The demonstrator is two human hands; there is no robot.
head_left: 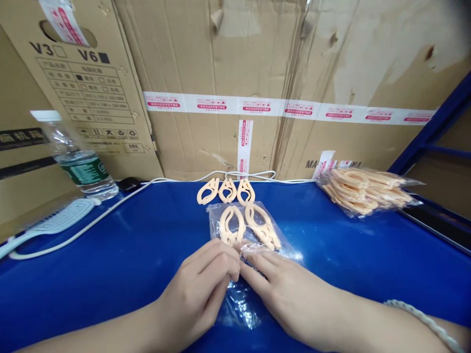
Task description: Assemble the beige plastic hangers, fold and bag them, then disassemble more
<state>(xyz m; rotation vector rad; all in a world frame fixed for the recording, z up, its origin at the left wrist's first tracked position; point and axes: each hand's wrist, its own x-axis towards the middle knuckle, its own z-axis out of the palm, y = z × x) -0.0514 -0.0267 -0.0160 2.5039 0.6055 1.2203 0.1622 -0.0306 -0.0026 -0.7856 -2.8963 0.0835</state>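
Note:
A clear plastic bag (pixel 241 306) lies on the blue table in front of me, with two peach folding hangers (pixel 232 223) in its far part. My left hand (pixel 208 279) is closed, fingers curled and pinching the bag's film near its middle. Right beside it, my right hand (pixel 279 282) grips the same film between thumb and fingers, close under the right-hand hanger (pixel 263 226). The fingertips of both hands are partly hidden. Just beyond the bag, three more peach folding hangers (pixel 227 190) lie side by side, outside the plastic.
A bagged stack of peach hangers (pixel 364 191) sits at the right rear. At left are a water bottle (pixel 83 162), a pale hairbrush (pixel 61 220) and a white cable (pixel 91 235). Cardboard (pixel 213 142) walls the back, and a dark flat object (pixel 437 225) lies right.

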